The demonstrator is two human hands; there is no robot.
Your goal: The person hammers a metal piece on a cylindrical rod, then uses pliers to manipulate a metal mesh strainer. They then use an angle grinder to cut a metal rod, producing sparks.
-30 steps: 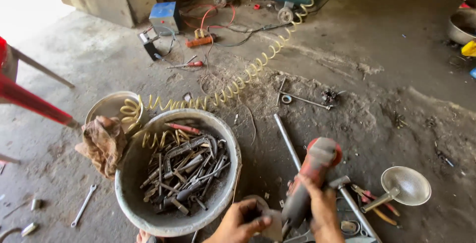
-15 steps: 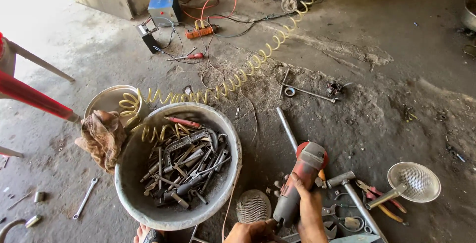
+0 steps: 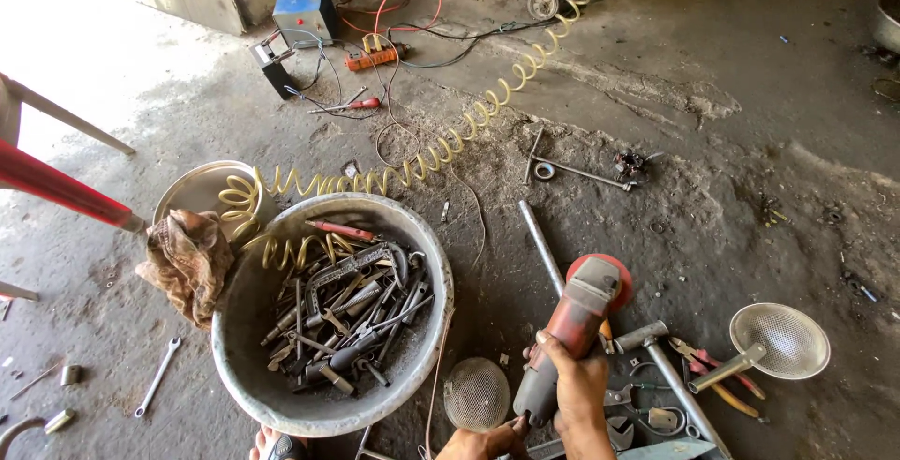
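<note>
Crowding the floor (image 3: 731, 141) at nine o'clock from the hands, a big grey tub (image 3: 246, 366) brims with loose wrenches, and a yellow coiled hose (image 3: 450, 141) runs off toward one o'clock; either could snag a foot or the tool's cord. The red grinder (image 3: 574, 321) lies low at five o'clock, its red disc (image 3: 614, 272) pointing to twelve. The right hand (image 3: 579, 392) has its fingers closed round the body; the left hand (image 3: 487, 441) pinches the tail end. Started here, grit could fly. A blue box (image 3: 305, 12) sits at eleven o'clock, its label unreadable.
</note>
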